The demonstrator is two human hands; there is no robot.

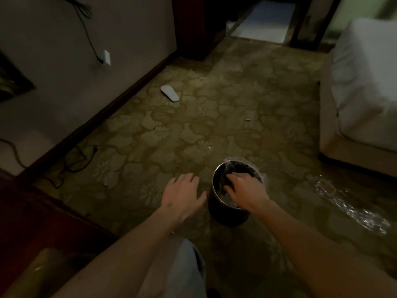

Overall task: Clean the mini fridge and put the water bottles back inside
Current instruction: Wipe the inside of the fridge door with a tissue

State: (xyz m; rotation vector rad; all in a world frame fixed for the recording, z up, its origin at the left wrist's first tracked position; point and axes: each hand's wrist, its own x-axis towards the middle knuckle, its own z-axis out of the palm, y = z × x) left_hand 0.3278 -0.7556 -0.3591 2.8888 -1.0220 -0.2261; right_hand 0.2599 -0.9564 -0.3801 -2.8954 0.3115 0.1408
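carpet [193,125]: olive-green ground, paler beige flower and leaf pattern repeated all over
bin [227,214]: dark, near-black outside; silvery rim; clear shiny liner showing at the top edge
slipper [169,93]: plain white, no pattern
wall [53,61]: plain off-white, greyish in the dim light
skirting board [103,110]: dark reddish-brown
cable [88,37]: black
socket [106,57]: white
bed cover [365,82]: plain white
plastic wrap [354,214]: clear, bright white glints
trouser leg [184,274]: pale blue denim
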